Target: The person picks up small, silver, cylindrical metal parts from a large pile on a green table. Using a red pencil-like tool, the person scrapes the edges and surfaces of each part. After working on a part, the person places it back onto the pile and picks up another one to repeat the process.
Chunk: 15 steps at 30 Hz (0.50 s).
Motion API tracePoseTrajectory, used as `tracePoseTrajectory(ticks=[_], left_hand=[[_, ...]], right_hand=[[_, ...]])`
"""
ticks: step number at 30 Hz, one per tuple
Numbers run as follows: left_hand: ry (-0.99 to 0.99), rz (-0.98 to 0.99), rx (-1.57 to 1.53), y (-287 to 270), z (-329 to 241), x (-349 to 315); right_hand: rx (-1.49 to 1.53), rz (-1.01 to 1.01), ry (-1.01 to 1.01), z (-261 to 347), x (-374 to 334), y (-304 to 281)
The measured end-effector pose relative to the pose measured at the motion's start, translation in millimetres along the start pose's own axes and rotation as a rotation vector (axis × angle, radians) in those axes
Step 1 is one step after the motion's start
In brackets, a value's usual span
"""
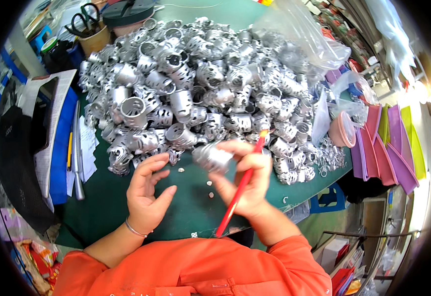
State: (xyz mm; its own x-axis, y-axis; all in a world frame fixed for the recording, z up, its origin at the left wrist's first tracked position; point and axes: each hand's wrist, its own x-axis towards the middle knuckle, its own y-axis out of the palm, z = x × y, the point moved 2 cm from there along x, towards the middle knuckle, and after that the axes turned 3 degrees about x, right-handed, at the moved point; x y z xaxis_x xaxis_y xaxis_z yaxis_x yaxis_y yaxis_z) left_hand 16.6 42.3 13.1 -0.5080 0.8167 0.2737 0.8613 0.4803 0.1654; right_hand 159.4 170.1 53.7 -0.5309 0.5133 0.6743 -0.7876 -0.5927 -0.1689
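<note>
My right hand [252,190] pinches a short silver sleeve [212,159] with cut-out openings, blurred by motion, between thumb and fingertips. The same hand also carries a slim red stick [237,200] with an orange tip, slanting across the fingers; whether it is a pen or another tool I cannot tell. To the left, my left hand [149,192] is empty, its fingers curved and apart, a little away from the sleeve. Just beyond both hands lies a large heap of similar silver sleeves [181,103] on the green table [176,219].
Small pale bits [210,183] lie between my hands. A pink cup [341,129] and several coloured bins [380,153] stand at the right. Clear plastic bags [299,29] sit at the back right. Scissors [82,22] rise from a holder at the far left, above a phone [43,113].
</note>
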Motion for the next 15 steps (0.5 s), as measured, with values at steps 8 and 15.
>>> tracePoseTrajectory(ticks=[8,15], left_hand=[[-0.097,0.003,-0.047,0,4,-4],[-0.132,0.016,-0.132,2,8,-1]], right_hand=[[-0.905,-0.360,-0.559,-2,166,-170],[-1.060,-0.294,-0.072,-58,232,-268]])
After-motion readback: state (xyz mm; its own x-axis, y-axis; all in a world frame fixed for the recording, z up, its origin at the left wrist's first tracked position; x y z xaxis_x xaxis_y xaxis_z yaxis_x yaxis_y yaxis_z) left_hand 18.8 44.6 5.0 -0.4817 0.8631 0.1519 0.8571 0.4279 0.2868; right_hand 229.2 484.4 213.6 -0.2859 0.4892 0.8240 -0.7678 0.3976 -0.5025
